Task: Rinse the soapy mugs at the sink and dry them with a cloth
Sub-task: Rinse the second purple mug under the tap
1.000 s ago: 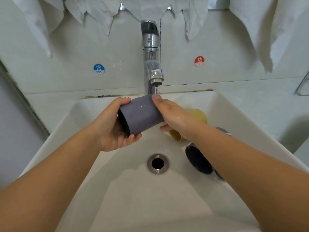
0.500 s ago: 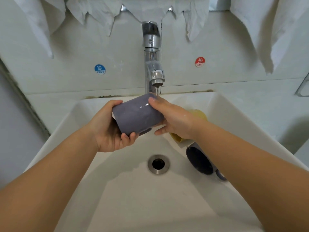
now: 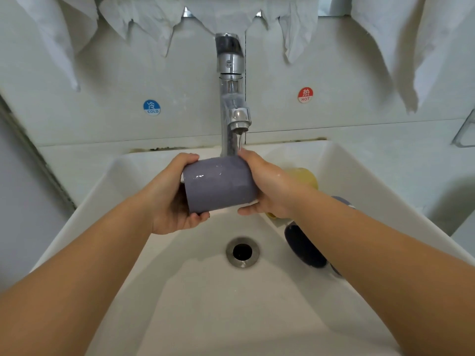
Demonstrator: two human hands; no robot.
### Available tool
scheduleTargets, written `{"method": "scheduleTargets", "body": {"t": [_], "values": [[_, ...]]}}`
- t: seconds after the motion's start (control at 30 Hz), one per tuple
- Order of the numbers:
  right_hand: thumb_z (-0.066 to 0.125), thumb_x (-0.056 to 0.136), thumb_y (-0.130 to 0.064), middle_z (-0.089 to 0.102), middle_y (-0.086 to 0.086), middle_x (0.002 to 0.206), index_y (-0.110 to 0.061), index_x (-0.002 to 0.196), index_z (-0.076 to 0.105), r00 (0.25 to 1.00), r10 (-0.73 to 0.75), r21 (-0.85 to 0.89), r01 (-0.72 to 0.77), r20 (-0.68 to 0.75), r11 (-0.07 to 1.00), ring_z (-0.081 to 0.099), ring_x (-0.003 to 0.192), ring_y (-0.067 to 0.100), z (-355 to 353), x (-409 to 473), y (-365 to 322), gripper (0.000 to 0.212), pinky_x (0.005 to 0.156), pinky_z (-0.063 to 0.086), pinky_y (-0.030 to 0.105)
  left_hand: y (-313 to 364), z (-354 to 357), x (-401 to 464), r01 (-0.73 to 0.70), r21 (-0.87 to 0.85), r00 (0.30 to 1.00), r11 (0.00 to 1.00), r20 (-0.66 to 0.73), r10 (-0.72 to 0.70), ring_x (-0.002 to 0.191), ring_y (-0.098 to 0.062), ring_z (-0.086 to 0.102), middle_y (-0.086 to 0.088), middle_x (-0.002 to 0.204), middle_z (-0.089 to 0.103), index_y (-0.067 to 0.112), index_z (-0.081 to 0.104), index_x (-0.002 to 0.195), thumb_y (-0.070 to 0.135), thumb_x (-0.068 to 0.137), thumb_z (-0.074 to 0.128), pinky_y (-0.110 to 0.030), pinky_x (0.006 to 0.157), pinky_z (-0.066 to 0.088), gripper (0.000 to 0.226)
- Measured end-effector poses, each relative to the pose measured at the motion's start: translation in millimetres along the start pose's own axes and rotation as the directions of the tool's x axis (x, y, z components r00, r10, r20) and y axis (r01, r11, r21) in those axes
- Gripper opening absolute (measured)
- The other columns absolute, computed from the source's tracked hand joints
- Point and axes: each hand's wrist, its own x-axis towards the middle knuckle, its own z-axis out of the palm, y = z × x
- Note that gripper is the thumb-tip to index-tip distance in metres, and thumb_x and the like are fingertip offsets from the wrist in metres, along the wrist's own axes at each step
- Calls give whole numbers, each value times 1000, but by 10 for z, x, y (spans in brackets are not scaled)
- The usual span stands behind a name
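A grey-purple mug lies on its side in both my hands, just under the running chrome tap. My left hand grips its open end, thumb on top and fingers curled beneath. My right hand holds its base end, fingers over the top and thumb under. Water falls from the spout onto the mug near my right fingers. A yellow mug lies behind my right wrist, partly hidden. A dark navy mug lies on its side at the basin's right.
The white sink basin has a steel drain in the middle. White cloths hang along the wall above. Blue COLD and red HOT stickers flank the tap.
The mug has turned in my hands, so its dark opening faces away from view, and it sits level. My right hand has shifted round to cup its base end.
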Motion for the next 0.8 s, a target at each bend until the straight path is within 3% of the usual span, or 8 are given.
{"method": "scheduleTargets", "body": {"t": [0.13, 0.27, 0.37, 0.47, 0.6, 0.73, 0.8], "values": [[60, 83, -61, 58, -2, 120, -31, 131, 45, 994, -61, -117, 71, 86, 991, 62, 97, 21, -32, -15, 42, 59, 65, 59, 37, -33, 24, 33, -173, 83, 984, 981, -32, 176, 56, -26, 58, -12, 84, 64, 19, 65, 101, 53, 87, 53, -24, 46, 48, 38], [50, 86, -66, 59, -4, 113, -33, 131, 40, 980, -201, -291, 197, 17, 936, 65, 86, 17, 34, -54, 57, 56, 60, 59, 30, -5, -67, 2, -185, 68, 982, 980, 58, 181, 66, -31, 63, -11, 83, 69, 22, 66, 99, 44, 82, 58, -30, 62, 48, 29], [60, 86, -55, 51, -6, 132, -34, 140, 35, 928, -365, -346, 366, 70, 864, 58, 109, 16, 86, -45, 108, 64, 81, 56, 32, 12, -179, 4, -104, 46, 987, 993, 127, 98, 84, -39, 66, -16, 94, 70, 18, 69, 103, 49, 71, 63, -44, 72, 55, 45], [67, 82, -52, 37, -6, 147, -35, 148, 26, 877, -460, -384, 476, 139, 791, 45, 128, 15, 139, -22, 140, 79, 103, 44, 35, -11, -141, 43, 7, -40, 998, 999, 70, -4, 79, -38, 66, -18, 87, 71, 14, 69, 96, 62, 81, 57, -44, 67, 57, 52], [46, 94, -55, 56, -8, 128, -29, 131, 49, 955, -285, -136, 294, 82, 946, 54, 112, 13, 84, -43, 30, 45, 87, 51, 34, -74, -90, 144, -44, -189, 999, 981, -6, 44, 78, -33, 66, -13, 88, 71, 21, 66, 103, 61, 85, 56, -39, 65, 57, 45], [48, 92, -56, 64, -5, 116, -31, 120, 55, 980, -195, -15, 196, 31, 981, 59, 107, 17, 71, 31, 14, 38, 93, 50, 38, -145, 13, 188, -69, -231, 996, 970, 31, 78, 80, -32, 66, -15, 92, 72, 18, 68, 105, 59, 85, 56, -38, 64, 57, 48], [43, 97, -51, 66, -4, 109, -29, 115, 59, 989, -148, 44, 149, -19, 988, 59, 97, 16, 94, 39, 17, 33, 86, 51, 35, -173, 47, 203, -90, -241, 995, 966, 31, 100, 77, -31, 66, -15, 92, 71, 17, 68, 105, 58, 86, 55, -37, 62, 58, 47]]}}
